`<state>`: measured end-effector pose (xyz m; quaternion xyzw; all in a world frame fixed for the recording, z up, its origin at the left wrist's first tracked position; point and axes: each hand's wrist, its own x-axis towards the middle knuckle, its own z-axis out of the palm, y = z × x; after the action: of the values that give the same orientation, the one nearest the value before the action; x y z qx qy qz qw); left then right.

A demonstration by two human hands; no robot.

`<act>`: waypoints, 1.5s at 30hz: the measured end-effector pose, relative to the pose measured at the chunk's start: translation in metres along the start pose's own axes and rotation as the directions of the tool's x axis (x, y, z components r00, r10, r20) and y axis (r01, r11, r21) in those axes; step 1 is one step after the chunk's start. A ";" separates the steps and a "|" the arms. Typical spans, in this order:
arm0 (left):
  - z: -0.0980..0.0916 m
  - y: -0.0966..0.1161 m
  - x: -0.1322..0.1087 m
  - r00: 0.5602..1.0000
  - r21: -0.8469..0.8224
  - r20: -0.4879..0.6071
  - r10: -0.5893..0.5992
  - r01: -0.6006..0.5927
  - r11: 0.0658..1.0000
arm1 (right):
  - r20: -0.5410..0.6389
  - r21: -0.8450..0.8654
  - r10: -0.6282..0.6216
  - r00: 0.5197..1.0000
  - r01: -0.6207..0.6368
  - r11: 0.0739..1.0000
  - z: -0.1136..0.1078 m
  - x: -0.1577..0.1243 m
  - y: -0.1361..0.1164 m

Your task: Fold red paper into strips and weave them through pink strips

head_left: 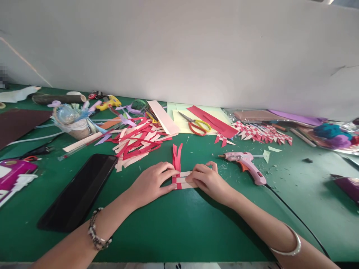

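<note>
Red and pale pink paper strips, woven over and under each other into a small piece (178, 180), lie flat on the green table. Two red strip ends (176, 155) stick out away from me, and pale strips run to the right. My left hand (153, 183) holds the left edge of the weave, fingertips at its top and thumb at its lower corner. With bent fingers pressed together, my right hand (209, 183) grips the pale strips at their right part. Its fingers hide the strip ends.
A dark tablet (78, 192) lies left of my left forearm. Beyond are a strip pile (140, 142), scissors (198, 125) and woven pieces (260, 132). The pink glue gun (246, 162) is right of my right hand, its cord (297, 216) running past my right forearm.
</note>
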<state>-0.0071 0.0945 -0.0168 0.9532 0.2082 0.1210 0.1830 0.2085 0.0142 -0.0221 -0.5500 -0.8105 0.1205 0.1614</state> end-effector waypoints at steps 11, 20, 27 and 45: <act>0.002 0.004 0.004 1.000 -0.048 0.011 0.000 0.001 0.999 | 0.011 0.016 0.028 1.000 -0.028 0.999 -0.001 -0.001 -0.001; -0.008 -0.003 0.003 0.996 -0.169 0.088 0.023 -0.008 0.986 | 0.020 0.005 0.034 0.999 -0.034 0.999 -0.003 0.000 -0.002; -0.007 -0.006 0.005 0.995 -0.224 0.091 0.027 -0.006 0.975 | 0.019 0.058 0.051 0.999 -0.052 0.997 -0.001 -0.001 -0.001; -0.005 -0.007 0.006 0.995 -0.229 0.097 0.006 0.016 0.973 | 0.162 -0.119 0.070 0.984 -0.051 0.992 -0.025 -0.013 -0.008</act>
<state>-0.0056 0.1045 -0.0139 0.9299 0.1861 0.0971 0.3022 0.2160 -0.0001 0.0023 -0.5709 -0.8095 0.1241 0.0577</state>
